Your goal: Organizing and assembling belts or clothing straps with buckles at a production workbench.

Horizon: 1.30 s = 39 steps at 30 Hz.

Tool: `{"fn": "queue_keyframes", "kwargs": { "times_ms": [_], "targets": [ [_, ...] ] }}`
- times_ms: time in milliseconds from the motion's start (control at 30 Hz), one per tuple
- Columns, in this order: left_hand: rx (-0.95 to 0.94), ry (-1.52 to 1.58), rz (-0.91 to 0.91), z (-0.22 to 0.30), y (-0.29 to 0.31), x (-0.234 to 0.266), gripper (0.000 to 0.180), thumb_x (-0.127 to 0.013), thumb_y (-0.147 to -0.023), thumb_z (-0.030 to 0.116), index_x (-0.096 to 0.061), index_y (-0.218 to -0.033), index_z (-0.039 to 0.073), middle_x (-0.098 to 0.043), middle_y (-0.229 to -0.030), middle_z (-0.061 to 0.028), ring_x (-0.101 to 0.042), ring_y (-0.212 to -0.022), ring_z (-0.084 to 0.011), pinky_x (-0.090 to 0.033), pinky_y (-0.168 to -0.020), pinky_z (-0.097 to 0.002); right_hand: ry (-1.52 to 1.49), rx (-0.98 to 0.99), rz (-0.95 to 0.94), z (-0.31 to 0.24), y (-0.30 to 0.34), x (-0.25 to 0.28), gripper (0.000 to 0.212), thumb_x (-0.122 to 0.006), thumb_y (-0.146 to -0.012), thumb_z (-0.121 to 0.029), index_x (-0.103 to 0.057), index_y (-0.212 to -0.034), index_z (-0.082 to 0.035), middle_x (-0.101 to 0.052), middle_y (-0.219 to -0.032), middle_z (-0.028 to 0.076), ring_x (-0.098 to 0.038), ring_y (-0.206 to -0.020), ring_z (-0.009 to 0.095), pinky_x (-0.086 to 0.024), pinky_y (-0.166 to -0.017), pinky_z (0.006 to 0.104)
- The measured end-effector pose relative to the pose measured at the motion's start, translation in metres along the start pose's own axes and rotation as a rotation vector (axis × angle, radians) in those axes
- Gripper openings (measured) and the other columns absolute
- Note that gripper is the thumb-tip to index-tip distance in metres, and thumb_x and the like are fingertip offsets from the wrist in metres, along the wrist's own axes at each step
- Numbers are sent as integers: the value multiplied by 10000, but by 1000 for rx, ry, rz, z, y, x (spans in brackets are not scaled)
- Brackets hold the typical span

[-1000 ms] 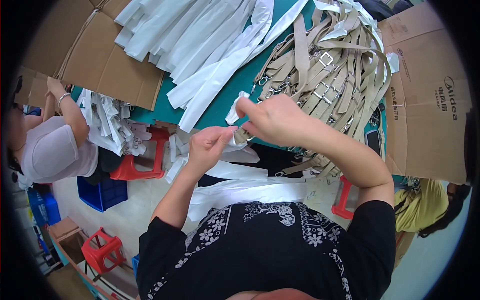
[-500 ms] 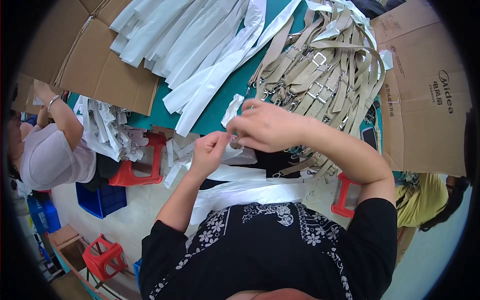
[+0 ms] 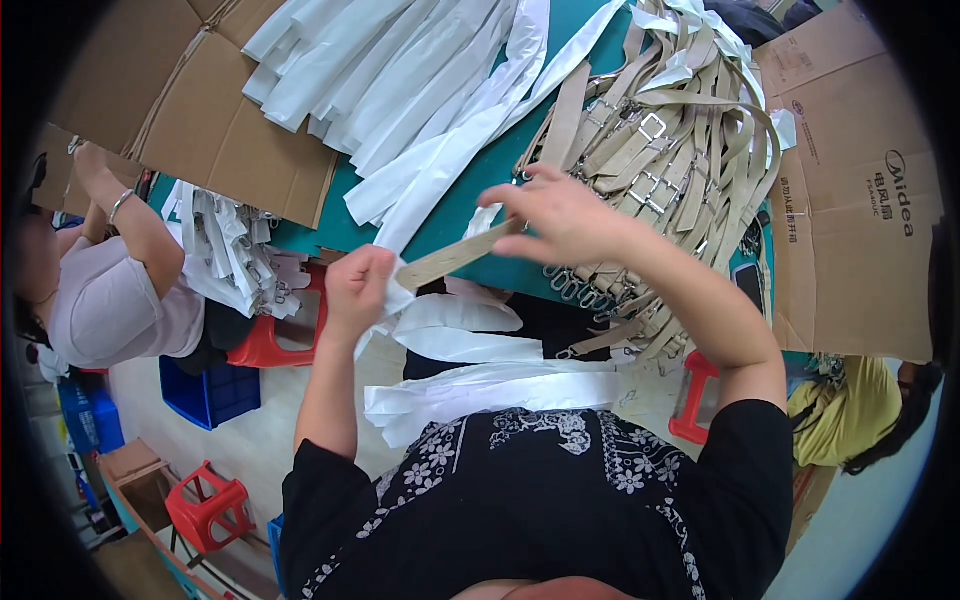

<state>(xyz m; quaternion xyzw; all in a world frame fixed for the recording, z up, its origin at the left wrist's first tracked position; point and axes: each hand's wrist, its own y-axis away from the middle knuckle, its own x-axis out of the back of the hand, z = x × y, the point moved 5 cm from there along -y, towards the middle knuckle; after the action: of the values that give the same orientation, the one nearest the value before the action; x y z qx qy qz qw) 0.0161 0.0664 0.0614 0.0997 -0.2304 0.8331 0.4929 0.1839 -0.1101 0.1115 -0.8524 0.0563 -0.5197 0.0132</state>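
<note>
A beige strap (image 3: pixel 455 258) with small holes stretches between my two hands, above the near edge of the green table. My left hand (image 3: pixel 358 290) is closed in a fist round its lower end, together with a crumpled white wrapper (image 3: pixel 400 297). My right hand (image 3: pixel 570 218) has the upper end between thumb and fingers, with the other fingers spread. Just beyond that hand lies a pile of beige straps (image 3: pixel 660 150) with metal buckles and clips. Long white sleeves (image 3: pixel 400 85) are heaped at the far left of it.
Open cardboard boxes stand at left (image 3: pixel 240 130) and right (image 3: pixel 850 230) of the green table (image 3: pixel 350 225). White strips (image 3: pixel 490 390) lie across my lap. Red stools (image 3: pixel 208 505) and a blue crate (image 3: pixel 210 393) are on the floor. One person sits at left, another at right.
My hands have moved apart, the left one down and leftward, the right one slightly to the right. The beige strap now shows stretched between them.
</note>
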Motion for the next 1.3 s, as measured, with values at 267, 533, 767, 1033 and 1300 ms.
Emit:
{"fn": "queue_keyframes", "kwargs": {
  "times_ms": [267, 533, 767, 1033, 1300],
  "targets": [
    [33, 85, -4, 16, -5, -12, 208, -556, -898, 136, -601, -758, -11, -522, -602, -8, -448, -561, -70, -372, -514, -227, 158, -82, -116, -39, -17, 36, 247, -580, -817, -281, -594, -726, -52, -569, -603, 120, -584, -600, 327, -464, -561, 407],
    [26, 170, 213, -6, 12, -29, 248, -546, -912, 160, -588, -731, -5, -529, -601, 3, -438, -551, -53, -354, -486, -216, -4, -149, -402, 1, -22, -1, 440, -572, -818, -467, -617, -774, -32, -599, -660, 133, -599, -651, 312, -462, -602, 398],
    [49, 76, 153, -1, 15, -48, 252, -546, -916, 210, -651, -817, 3, -561, -606, -9, -478, -563, -60, -378, -500, -228, -15, -209, -386, -15, -15, 38, 341, -580, -820, -374, -627, -727, -50, -586, -607, 107, -596, -621, 287, -442, -579, 389],
    [100, 185, 77, 21, 10, -63, 252, -544, -912, 177, -606, -752, -7, -548, -599, -18, -479, -554, -75, -387, -516, -233, 63, -25, -314, -45, -32, -7, 334, -584, -789, -333, -606, -710, -9, -586, -624, 171, -595, -639, 359, -479, -594, 427],
    [24, -31, 215, -39, 24, -4, 266, -536, -918, 178, -570, -743, -19, -538, -634, -27, -465, -592, -76, -380, -544, -226, -39, -264, -366, 44, 10, 40, 321, -607, -807, -373, -615, -762, -55, -617, -697, 101, -598, -683, 258, -452, -627, 373]
  ]
}}
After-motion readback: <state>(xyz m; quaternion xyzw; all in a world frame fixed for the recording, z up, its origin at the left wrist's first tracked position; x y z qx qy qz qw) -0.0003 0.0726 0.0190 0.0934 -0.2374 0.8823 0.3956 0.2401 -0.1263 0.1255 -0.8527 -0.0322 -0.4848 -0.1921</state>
